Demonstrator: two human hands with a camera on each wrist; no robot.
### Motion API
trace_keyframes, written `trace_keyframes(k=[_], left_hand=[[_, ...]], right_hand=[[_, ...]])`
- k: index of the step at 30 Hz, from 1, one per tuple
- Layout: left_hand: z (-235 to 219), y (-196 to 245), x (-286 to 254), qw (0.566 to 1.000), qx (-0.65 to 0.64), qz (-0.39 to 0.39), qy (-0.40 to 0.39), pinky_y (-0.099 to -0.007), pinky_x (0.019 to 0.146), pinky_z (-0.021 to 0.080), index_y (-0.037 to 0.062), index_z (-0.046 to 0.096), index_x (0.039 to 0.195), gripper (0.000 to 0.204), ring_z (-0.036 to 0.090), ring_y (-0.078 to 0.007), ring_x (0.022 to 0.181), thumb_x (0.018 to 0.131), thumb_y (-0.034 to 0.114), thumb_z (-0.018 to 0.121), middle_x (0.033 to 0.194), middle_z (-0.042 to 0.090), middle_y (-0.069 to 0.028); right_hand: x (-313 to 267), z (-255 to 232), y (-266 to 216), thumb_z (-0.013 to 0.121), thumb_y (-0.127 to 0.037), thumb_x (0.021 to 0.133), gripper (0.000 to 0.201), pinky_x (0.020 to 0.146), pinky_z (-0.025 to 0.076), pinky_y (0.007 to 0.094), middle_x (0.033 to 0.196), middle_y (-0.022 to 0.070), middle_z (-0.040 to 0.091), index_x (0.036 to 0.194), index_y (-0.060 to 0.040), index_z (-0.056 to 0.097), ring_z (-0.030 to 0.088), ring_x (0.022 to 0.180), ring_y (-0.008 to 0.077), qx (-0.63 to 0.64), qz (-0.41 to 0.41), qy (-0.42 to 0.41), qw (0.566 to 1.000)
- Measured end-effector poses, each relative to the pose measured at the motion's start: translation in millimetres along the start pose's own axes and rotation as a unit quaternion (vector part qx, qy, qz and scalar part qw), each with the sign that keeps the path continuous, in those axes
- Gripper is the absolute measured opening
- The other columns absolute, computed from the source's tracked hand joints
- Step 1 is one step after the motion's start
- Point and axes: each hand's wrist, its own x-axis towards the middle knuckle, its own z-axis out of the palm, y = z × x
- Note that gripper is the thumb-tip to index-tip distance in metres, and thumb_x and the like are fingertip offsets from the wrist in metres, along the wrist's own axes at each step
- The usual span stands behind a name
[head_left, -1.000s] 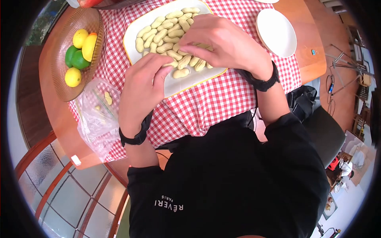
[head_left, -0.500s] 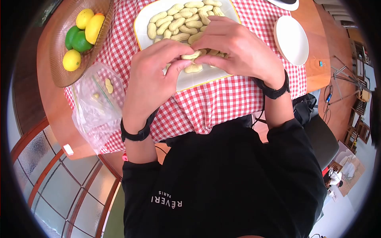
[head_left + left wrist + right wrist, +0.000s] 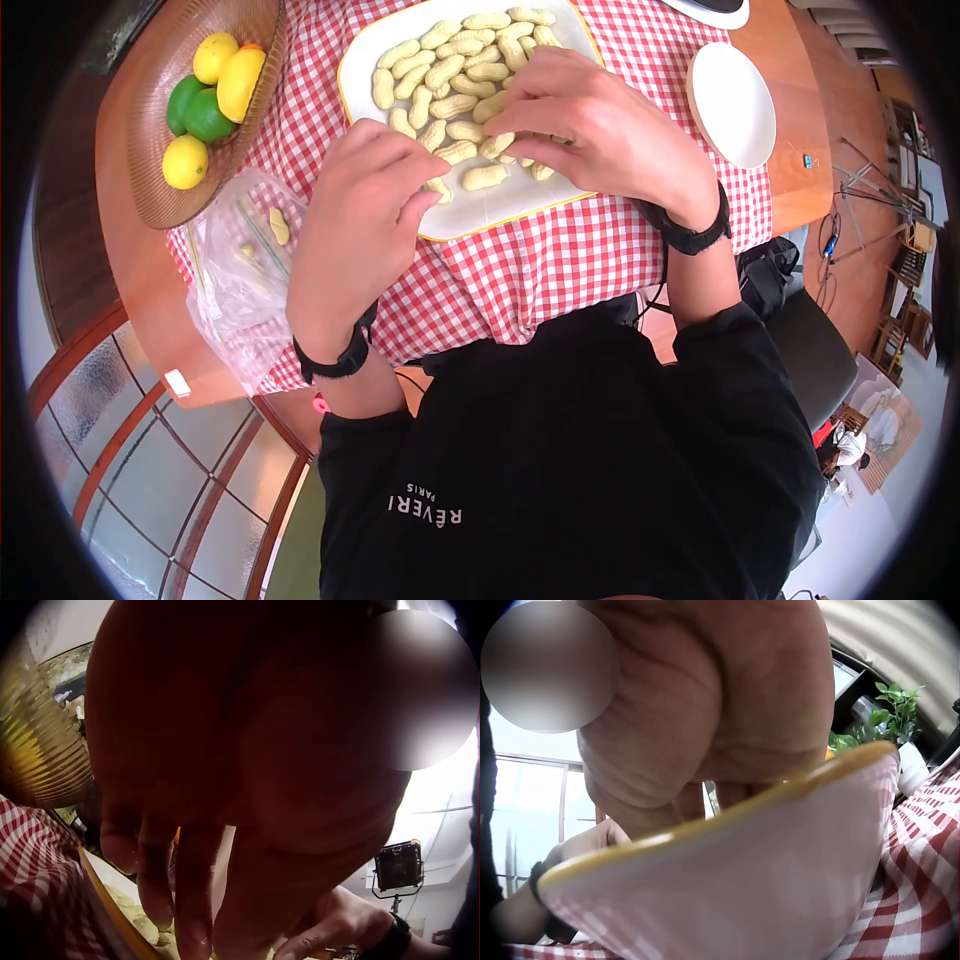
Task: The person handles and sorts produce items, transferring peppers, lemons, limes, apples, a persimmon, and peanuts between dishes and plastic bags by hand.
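Note:
A white tray (image 3: pixel 500 208) with a yellow rim holds many peanuts in their shells, spread over its far and middle parts. My left hand (image 3: pixel 362 215) is at the tray's near-left corner, with a peanut (image 3: pixel 437 188) pinched between thumb and index finger. Over the tray's right side, my right hand (image 3: pixel 610 130) has its thumb and index finger around another peanut (image 3: pixel 497 145). A single peanut (image 3: pixel 485 178) lies between the hands near the front rim. In the right wrist view, the tray's outer wall (image 3: pixel 742 877) hides the fingertips.
A ribbed amber bowl (image 3: pixel 150 150) of lemons and green fruit stands at the left. Before it, a clear plastic bag (image 3: pixel 235 310) holds a few peanut pieces. An oval white dish (image 3: pixel 732 105) sits at the right. A red checkered cloth (image 3: pixel 480 290) covers the table.
My hands first came together at a peanut over the tray's front, then drew apart. The left has moved back left with a peanut; the right stays over the peanuts.

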Motion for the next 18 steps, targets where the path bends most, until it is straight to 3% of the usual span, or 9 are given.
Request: trace_keyframes(k=[5, 15, 18], left_hand=[[5.2, 0.6, -4.6, 0.998, 0.047, -0.009, -0.042, -0.0431, 0.096, 0.041, 0.0018, 0.076, 0.102, 0.023, 0.058, -0.0288, 0.109, 0.079, -0.001, 0.075, 0.101, 0.069, -0.0072], [9.7, 1.8, -2.5, 0.997, 0.043, -0.015, -0.055, -0.0423, 0.094, 0.043, 0.0035, 0.076, 0.107, 0.028, 0.060, -0.0295, 0.106, 0.079, 0.002, 0.078, 0.099, 0.069, -0.0073], [12.5, 2.3, 0.5, 0.999, 0.012, 0.003, -0.037, -0.0418, 0.093, 0.039, 0.0029, 0.077, 0.103, 0.023, 0.057, -0.0277, 0.106, 0.081, 0.002, 0.076, 0.098, 0.066, -0.0069]], right_hand=[[-0.6, -4.5, -4.1, 0.079, -0.005, 0.080, 0.020, 0.093, 0.054, 0.0451, 0.092, 0.0131, 0.070, 0.099, -0.0009, 0.075, 0.068, 0.099, 0.0340, 0.002, 0.023, -0.033, 0.999], [-1.7, -4.7, -7.2, 0.083, -0.006, 0.076, 0.025, 0.098, 0.052, 0.0442, 0.101, 0.0100, 0.068, 0.100, -0.0034, 0.077, 0.067, 0.102, 0.0319, 0.003, 0.046, -0.025, 0.999], [-0.4, -5.9, -9.5, 0.085, -0.006, 0.073, 0.024, 0.101, 0.051, 0.0437, 0.100, 0.0079, 0.067, 0.096, -0.0033, 0.078, 0.065, 0.104, 0.0298, 0.039, 0.016, -0.034, 0.999]])
